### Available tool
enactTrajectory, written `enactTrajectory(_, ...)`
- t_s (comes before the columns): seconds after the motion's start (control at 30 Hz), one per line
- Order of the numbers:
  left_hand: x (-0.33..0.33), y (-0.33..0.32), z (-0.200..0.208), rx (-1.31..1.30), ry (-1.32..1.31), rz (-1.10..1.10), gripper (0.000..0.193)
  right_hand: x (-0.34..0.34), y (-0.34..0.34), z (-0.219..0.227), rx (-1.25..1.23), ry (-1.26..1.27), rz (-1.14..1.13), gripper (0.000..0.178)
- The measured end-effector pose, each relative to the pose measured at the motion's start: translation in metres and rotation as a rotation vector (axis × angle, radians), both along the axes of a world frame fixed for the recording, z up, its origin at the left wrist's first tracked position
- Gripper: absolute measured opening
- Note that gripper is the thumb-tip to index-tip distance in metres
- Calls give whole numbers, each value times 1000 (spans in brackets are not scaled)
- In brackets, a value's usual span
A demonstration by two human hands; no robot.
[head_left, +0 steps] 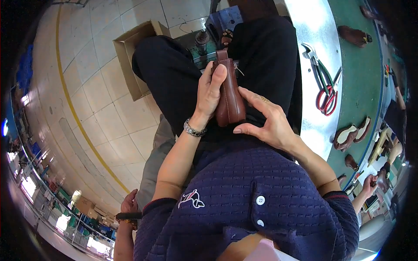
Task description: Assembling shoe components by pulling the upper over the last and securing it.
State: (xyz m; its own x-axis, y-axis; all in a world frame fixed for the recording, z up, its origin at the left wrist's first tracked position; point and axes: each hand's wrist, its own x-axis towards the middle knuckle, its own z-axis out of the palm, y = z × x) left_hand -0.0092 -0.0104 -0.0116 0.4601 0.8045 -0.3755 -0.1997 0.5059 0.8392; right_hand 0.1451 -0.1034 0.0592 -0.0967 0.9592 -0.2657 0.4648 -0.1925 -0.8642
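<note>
A brown leather boot (230,104) with a stitched seam, a pull tab at its far end and a zipper on its right side lies over my lap, its rounded end toward me. My left hand (210,91) grips it from the left, thumb laid along the top and fingers mostly hidden behind it. On the other side, my right hand (272,119) is spread, thumb and forefinger apart. Its forefinger tip meets the boot's right side, while the thumb tip is beside the rounded end. The boot's underside is hidden.
Pliers with green handles (322,76) and red-handled scissors (326,100) lie on the metal bench (309,17) at right. Beyond it, brown shoes (346,138) rest on a green surface (348,100). A cardboard box (130,65) stands left. Co-workers' hands (129,202) show at both sides.
</note>
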Motion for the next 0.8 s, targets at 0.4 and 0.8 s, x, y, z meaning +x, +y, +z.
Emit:
enactTrajectory(0.4, 3, -5, -3, -23, -42, -39, 47, 23, 17, 0, -159, 249, -75, 67)
enactTrajectory(0.8, 2, 8, -2, -133, -34, 5, 63, 33, 30, -10, -174, 488, -18, 105)
